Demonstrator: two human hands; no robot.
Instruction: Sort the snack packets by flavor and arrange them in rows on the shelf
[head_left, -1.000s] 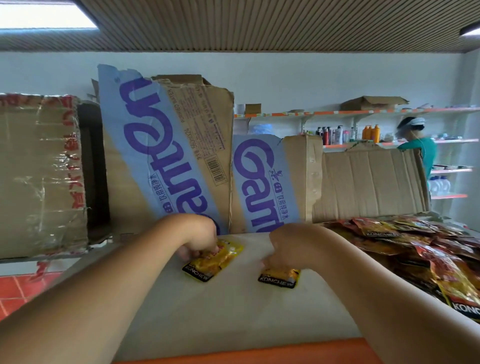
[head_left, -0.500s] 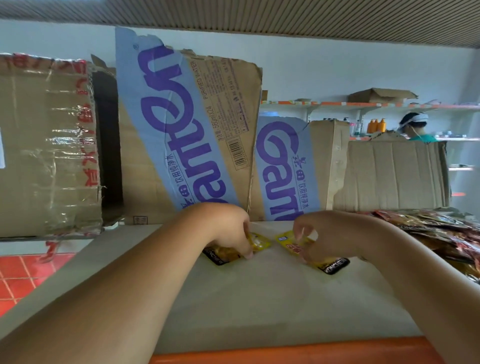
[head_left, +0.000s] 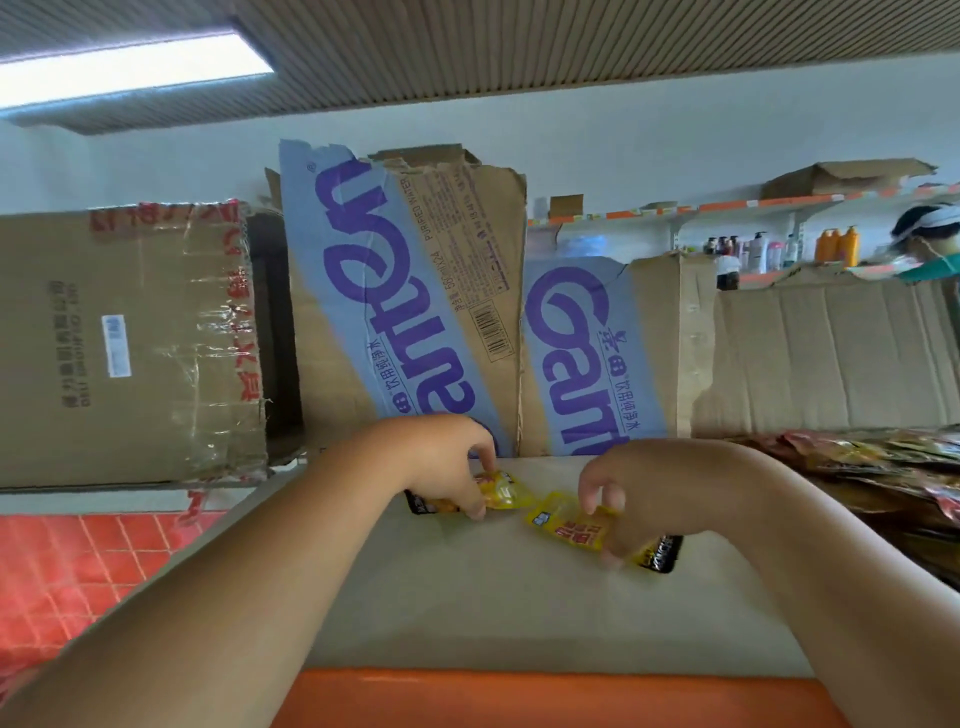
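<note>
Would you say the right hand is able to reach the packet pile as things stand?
Probably yes: the pile lies on the same shelf just beside the right hand, nothing between them. That hand pinches a yellow packet, though, so it would likely set that down first.

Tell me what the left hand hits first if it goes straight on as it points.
The left hand pinches a yellow packet. Beyond that, it would likely meet the purple-printed carton standing at the back of the shelf. The gap between them is unclear.
</note>
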